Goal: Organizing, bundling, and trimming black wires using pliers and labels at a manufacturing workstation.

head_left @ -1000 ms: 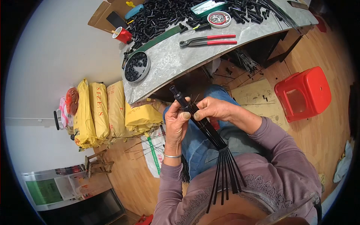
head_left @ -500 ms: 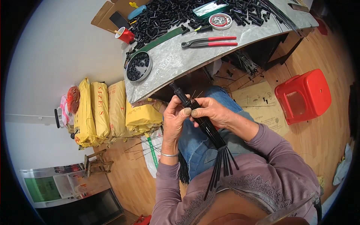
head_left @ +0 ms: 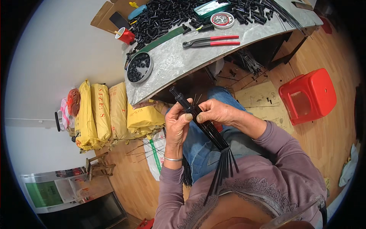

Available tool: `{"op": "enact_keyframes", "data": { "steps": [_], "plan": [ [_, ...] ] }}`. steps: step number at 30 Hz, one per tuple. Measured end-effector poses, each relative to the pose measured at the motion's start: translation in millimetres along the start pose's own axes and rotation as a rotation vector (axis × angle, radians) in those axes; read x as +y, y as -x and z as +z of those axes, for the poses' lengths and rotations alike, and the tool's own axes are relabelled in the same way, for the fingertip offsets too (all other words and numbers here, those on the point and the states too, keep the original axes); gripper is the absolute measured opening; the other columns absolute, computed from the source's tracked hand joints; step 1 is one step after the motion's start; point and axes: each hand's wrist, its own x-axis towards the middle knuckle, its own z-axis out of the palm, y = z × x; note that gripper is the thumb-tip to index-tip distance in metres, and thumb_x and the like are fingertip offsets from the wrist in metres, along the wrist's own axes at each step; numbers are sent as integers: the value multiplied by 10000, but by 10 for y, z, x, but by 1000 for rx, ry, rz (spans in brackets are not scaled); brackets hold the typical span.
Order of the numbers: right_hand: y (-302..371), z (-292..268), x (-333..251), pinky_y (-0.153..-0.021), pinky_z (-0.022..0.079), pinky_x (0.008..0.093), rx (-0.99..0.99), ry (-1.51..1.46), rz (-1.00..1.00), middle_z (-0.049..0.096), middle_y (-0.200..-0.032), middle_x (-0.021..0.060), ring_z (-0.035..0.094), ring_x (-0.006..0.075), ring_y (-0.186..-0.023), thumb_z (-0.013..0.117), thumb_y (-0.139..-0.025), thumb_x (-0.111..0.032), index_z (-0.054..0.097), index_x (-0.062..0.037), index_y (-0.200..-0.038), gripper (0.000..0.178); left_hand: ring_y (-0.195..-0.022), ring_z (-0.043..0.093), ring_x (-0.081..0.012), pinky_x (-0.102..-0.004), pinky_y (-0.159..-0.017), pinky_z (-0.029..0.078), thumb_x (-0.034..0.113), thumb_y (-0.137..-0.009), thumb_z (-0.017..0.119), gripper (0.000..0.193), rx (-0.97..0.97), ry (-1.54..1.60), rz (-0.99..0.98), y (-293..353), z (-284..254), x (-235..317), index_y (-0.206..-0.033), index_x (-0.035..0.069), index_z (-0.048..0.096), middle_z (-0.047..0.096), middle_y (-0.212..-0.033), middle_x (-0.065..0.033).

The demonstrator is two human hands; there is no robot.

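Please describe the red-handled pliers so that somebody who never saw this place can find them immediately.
Look at the grey worktable above the person's hands. The pliers lie flat on its bare middle, below the heap of small black tubes and the round tin. Their two long red handles, pointing right, set them apart.

Black rod bundle (head_left: 207,129) — matt plastic.
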Motion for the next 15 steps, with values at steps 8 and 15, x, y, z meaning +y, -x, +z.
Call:
{"op": "enact_keyframes", "data": {
  "steps": [8, 15],
  "plan": [
    [0, 161, 84, -557, 502, 236, 21, -160, -173, 625, -828, 19, 600, 100, -691, 753, -787, -213, 620, -26, -999, 313, -1021, 556, -158, -296, -936, 414, 138, -757, 755, 393, -36, -260, 61, -33, 115, 76, -1105, 19, 616, 582, -1135, -52],
    [-20, 147, 124, -625, 526, 247, -95, -305, -202, 629, -877, 45, 616, 114, -756, 681, -847, -139, 610, -13, -1078, 273, -1164, 486, -224, -363, -994, 371, 209, -723, 769, 424, -211, -611, 52, -196, 10, 381, -1078, 26, 625, 515, -1227, -97]
  ]
}}
